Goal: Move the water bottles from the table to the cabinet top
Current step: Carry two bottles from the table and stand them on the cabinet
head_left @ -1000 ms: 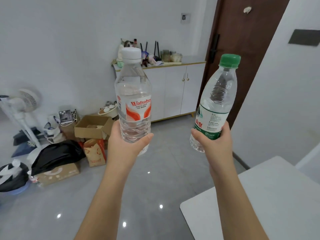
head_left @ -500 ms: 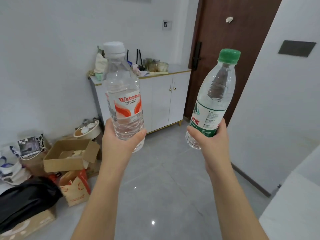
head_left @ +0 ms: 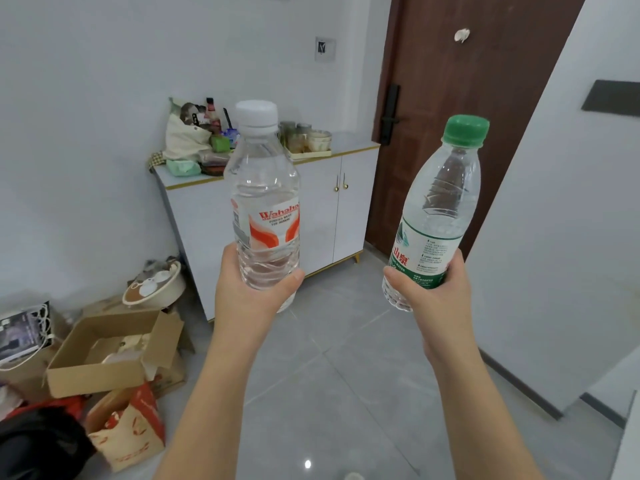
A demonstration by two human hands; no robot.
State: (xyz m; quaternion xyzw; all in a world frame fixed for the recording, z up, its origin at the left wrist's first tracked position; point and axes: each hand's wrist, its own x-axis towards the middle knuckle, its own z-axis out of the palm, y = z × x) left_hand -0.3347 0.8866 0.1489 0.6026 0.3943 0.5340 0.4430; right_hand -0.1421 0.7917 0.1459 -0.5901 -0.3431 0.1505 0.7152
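Note:
My left hand [head_left: 251, 294] grips the lower part of a clear water bottle with a white cap and red-orange label [head_left: 263, 199], held upright in front of me. My right hand [head_left: 433, 299] grips the base of a second clear bottle with a green cap and green-white label [head_left: 438, 213], tilted slightly to the right. Behind both bottles stands the white cabinet [head_left: 318, 216] against the wall; its top [head_left: 353, 142] has a gold edge and a bare stretch at its right end.
The cabinet top's left and middle hold a cloth bag [head_left: 185, 136], jars and bowls on a tray [head_left: 308, 142]. A brown door [head_left: 460, 98] is right of the cabinet. An open cardboard box [head_left: 110, 351], bags and a pot lie on the floor at left. Grey tiled floor lies ahead.
The cabinet has come closer and looms larger as I walk toward it. The table corner has slid out of view at the lower right. Both hands keep their bottles.

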